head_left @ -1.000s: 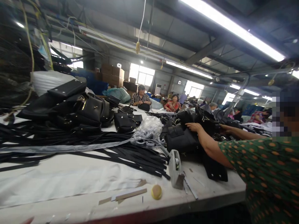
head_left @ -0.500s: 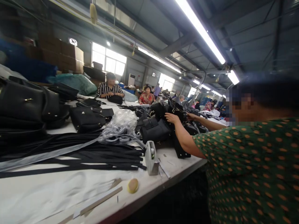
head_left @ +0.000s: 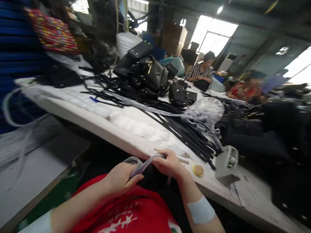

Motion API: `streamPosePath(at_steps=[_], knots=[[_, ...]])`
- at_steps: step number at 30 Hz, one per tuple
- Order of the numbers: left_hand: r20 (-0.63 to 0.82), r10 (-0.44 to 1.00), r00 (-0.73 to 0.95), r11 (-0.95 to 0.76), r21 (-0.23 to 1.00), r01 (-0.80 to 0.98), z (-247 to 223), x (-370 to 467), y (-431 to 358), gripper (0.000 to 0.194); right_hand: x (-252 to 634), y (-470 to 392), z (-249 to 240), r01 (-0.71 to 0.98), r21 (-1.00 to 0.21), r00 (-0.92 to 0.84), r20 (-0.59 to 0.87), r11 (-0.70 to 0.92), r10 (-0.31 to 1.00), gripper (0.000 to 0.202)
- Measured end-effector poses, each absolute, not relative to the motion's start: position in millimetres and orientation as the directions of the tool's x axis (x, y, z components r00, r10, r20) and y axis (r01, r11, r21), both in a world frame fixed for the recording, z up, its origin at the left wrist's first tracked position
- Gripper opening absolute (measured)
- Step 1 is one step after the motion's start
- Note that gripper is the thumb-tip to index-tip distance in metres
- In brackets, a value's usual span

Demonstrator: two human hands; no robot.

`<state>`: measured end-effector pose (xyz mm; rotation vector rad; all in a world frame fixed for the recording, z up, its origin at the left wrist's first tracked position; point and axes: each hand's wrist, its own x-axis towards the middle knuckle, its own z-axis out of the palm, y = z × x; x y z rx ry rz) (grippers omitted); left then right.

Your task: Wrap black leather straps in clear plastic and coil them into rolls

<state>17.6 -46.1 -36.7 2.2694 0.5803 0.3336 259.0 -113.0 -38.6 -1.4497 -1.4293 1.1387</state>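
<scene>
hands [head_left: 119, 176] [head_left: 170, 163] now visible, holding translucent strip [head_left: 146, 164], dotted-shirt co-worker out of view

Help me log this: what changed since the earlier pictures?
The view swung left and down, losing the co-worker in green. The left hand and right hand appeared, holding a translucent strip; its pickup went unseen. The tape dispenser and round yellow piece stayed put.

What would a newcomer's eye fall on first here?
At lower centre, the left hand and right hand hold a translucent strip near the bright red shirt. Beyond them, black bags lie heaped on the white table, with crumpled clear plastic to their right. A multicoloured patterned item stands out at upper left.
</scene>
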Motion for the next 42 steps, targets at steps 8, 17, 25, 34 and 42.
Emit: streamPosePath(at_steps=[8,17,25,34,42], knots=[[-0.309,0.602,0.736,0.614,0.769,-0.180,-10,15,-42,0.073,194,-105,-72,0.143,-0.988,-0.378,0.006,0.065,0.926,0.054],[0.270,0.861,0.431,-0.317,0.948,0.039,-31,25,-23,0.058,172,-135,-45,-0.066,-0.972,-0.535,-0.156,-0.225,0.830,0.044],[-0.129,0.646,0.752,-0.257,0.891,0.374,-57,33,-52,0.062,231,-120,-34,0.485,-0.871,-0.119,-0.153,-0.077,0.981,0.039],[-0.456,0.239,0.857,0.534,0.799,0.276,-50,23,-62,0.068,211,-141,-34,0.678,-0.662,-0.283,0.167,0.320,0.944,0.036],[-0.414,0.599,0.686,0.330,0.908,0.259,-76,36,-82,0.064,195,-153,-89,0.569,-0.821,-0.090,-0.115,-0.044,0.989,0.030]])
